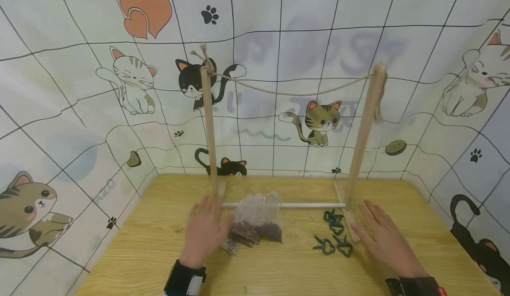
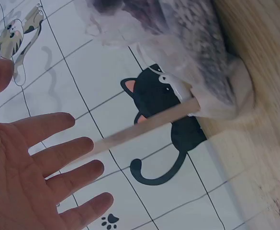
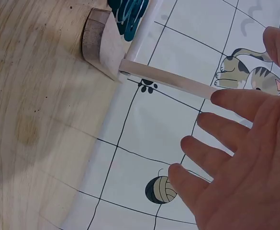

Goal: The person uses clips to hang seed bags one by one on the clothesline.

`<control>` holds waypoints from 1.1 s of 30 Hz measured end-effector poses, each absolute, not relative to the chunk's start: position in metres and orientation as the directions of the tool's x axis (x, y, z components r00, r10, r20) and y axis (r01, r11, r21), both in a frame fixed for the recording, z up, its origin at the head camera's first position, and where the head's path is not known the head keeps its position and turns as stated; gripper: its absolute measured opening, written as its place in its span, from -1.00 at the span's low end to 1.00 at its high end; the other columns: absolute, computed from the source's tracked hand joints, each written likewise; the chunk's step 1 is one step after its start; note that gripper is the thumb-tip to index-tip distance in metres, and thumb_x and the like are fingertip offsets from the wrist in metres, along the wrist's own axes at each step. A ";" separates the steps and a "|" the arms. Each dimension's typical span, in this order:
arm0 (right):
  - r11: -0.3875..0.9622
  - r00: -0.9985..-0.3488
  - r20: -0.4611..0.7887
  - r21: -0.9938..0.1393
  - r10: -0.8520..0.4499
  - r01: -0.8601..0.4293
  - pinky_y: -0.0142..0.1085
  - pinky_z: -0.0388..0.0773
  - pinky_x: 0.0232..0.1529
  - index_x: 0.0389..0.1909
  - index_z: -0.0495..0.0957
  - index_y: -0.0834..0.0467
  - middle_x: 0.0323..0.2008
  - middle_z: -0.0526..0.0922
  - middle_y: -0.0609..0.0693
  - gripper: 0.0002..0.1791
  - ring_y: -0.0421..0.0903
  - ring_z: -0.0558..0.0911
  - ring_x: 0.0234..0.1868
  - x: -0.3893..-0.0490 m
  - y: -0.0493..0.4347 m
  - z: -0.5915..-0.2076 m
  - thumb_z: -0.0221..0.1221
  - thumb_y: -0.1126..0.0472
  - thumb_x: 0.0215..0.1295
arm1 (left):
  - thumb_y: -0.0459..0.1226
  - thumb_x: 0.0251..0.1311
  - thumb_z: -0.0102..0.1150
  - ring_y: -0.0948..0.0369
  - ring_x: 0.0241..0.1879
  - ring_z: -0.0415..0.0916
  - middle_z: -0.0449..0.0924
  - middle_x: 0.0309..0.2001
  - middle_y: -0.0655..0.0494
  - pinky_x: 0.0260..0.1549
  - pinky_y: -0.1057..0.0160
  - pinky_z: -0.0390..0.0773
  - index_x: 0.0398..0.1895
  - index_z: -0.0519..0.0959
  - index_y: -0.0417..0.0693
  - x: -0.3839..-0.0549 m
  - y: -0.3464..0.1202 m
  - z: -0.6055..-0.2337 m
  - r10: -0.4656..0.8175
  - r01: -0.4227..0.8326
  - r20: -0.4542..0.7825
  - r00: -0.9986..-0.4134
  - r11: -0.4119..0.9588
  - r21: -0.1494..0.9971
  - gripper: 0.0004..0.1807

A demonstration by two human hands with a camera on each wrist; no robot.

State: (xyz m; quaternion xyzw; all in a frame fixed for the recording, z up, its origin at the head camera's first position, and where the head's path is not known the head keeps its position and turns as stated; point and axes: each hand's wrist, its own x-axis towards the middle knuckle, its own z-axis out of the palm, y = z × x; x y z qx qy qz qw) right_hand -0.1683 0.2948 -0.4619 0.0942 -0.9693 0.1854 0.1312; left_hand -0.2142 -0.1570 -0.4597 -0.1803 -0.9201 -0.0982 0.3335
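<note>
My left hand (image 1: 205, 231), fingers straight and spread, is just left of several clear plastic bags. One bag (image 1: 245, 234) holds brown pieces, another bag (image 1: 271, 231) dark grains, and a small packet (image 1: 231, 245) lies in front. My right hand (image 1: 384, 240) has its fingers extended and holds nothing, right of several dark green clips (image 1: 336, 228). Between and behind the hands stands a wooden frame with a left post (image 1: 209, 127), a right post (image 1: 364, 141) and a white crossbar (image 1: 311, 205). A sagging cord (image 1: 295, 95) joins the post tops.
The wooden table (image 1: 279, 274) bears everything. Behind and along both sides hangs a cloth (image 1: 263, 12) printed with cats and grid lines. Knotted cord ends (image 1: 204, 54) stick up at the left post, and a loose cord tail (image 1: 380, 103) hangs at the right post.
</note>
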 end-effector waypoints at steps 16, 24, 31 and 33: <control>0.884 -0.953 0.271 -0.402 -0.133 -0.238 0.34 0.09 0.13 0.36 0.16 0.22 0.35 0.15 0.35 -0.27 0.37 0.18 0.28 -0.167 0.278 -0.456 -0.14 -0.21 0.38 | 0.12 0.24 -0.07 -0.08 0.14 0.41 0.50 0.12 -0.15 0.07 -0.12 0.35 0.10 0.50 -0.13 -0.208 -0.096 -0.442 0.332 0.477 0.632 -0.700 0.876 0.068 -0.41; 0.884 -0.955 0.252 -0.396 -0.157 -0.250 0.30 0.21 0.10 0.23 0.32 0.34 0.29 0.27 0.33 -0.24 0.35 0.25 0.25 -0.170 0.261 -0.455 -0.10 -0.24 0.34 | 0.08 0.25 -0.08 -0.03 0.12 0.43 0.51 0.11 -0.11 0.09 -0.08 0.35 0.13 0.48 -0.11 -0.205 -0.058 -0.440 0.380 0.552 0.613 -0.692 0.826 0.112 -0.44; 0.871 -0.946 0.239 -0.389 -0.218 -0.299 0.20 0.32 0.08 0.14 0.42 0.33 0.18 0.40 0.30 -0.25 0.32 0.33 0.21 -0.172 0.248 -0.457 -0.08 -0.27 0.31 | 0.08 0.22 -0.03 0.05 0.04 0.49 0.56 0.06 -0.03 -0.04 -0.03 0.43 0.07 0.52 -0.11 -0.202 -0.028 -0.451 0.438 0.600 0.598 -0.671 0.794 0.092 -0.46; 0.872 -0.946 0.228 -0.385 -0.229 -0.304 0.17 0.35 0.07 0.13 0.45 0.30 0.15 0.43 0.29 -0.25 0.30 0.37 0.18 -0.173 0.245 -0.459 -0.07 -0.29 0.29 | 0.10 0.25 -0.08 0.06 0.05 0.49 0.56 0.05 -0.01 -0.03 -0.04 0.42 0.06 0.53 -0.07 -0.200 -0.023 -0.454 0.448 0.598 0.588 -0.674 0.798 0.078 -0.47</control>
